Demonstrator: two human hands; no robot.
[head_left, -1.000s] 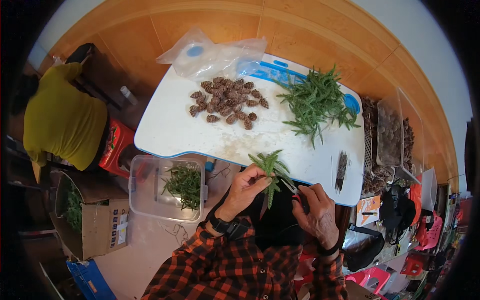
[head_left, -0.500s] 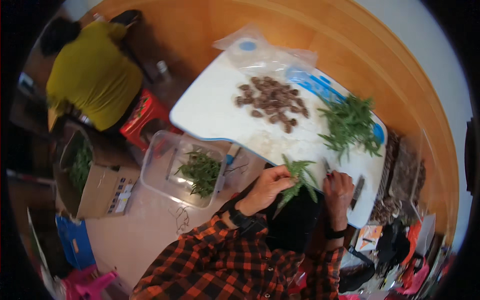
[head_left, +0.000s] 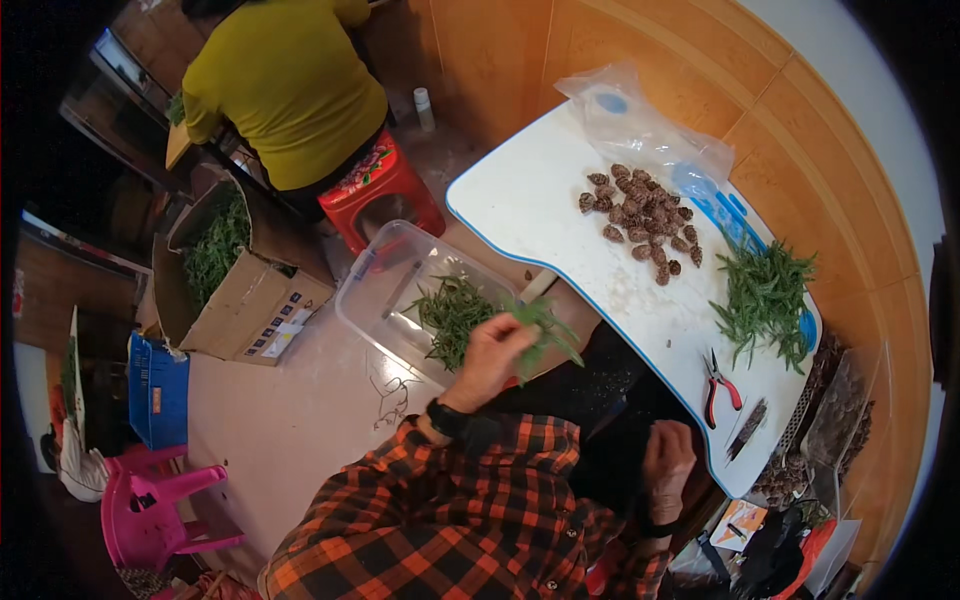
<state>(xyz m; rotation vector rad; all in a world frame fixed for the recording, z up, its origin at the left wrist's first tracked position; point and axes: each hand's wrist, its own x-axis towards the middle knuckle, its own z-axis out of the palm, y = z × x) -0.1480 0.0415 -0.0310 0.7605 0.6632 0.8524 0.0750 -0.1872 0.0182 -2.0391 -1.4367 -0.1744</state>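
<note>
My left hand [head_left: 490, 358] is closed on a green artificial fern sprig [head_left: 545, 332], pinched between thumb and fingers. The sprig hangs above the near right corner of a clear plastic bin [head_left: 362, 312], which holds a heap of similar green sprigs [head_left: 455, 318]. Over my dark lap, beside the table's front edge, my right hand [head_left: 668, 458] is loosely curled, with nothing visible in it. Red-handled pliers [head_left: 718, 390] lie on the white table [head_left: 540, 190], and a dark, narrow strip-like object [head_left: 747, 430] lies next to them.
Brown pine cones [head_left: 645, 215], a clear plastic bag [head_left: 650, 120] and a green sprig pile [head_left: 765, 300] lie on the table. A person in a yellow top [head_left: 285, 95] sits on a red stool [head_left: 385, 200]. At left stand a cardboard box [head_left: 245, 310] and pink chair [head_left: 150, 515].
My left hand has carried the sprig left toward the bin. The pliers, formerly at my right hand, now lie on the table; that hand has drawn back toward my lap. The view has shifted.
</note>
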